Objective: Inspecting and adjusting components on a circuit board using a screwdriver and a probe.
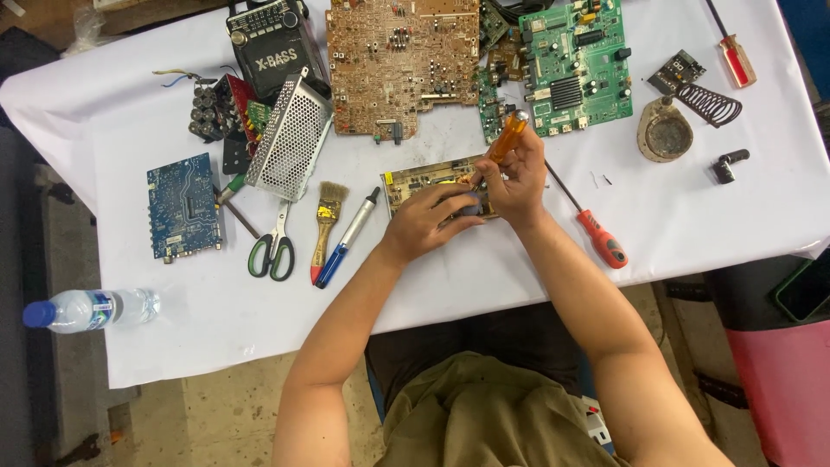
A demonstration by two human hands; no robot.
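My right hand (pixel 516 177) grips a screwdriver with an amber handle (pixel 507 137), its tip down on a small yellowish circuit board (pixel 415 180) in the middle of the white table. My left hand (pixel 428 220) rests on the near edge of that board, fingers curled around a dark component on it. Both hands meet over the board's right half and hide that part.
Green circuit board (pixel 577 65) and brown circuit board (pixel 402 60) lie behind. Left: perforated metal cover (pixel 290 138), black radio (pixel 275 47), blue board (pixel 181 206), scissors (pixel 272 246), brush (pixel 327 220), blue pen-like tool (pixel 347 238), water bottle (pixel 86 310). Right: red-handled screwdriver (pixel 596 233), soldering-iron stand (pixel 666 131).
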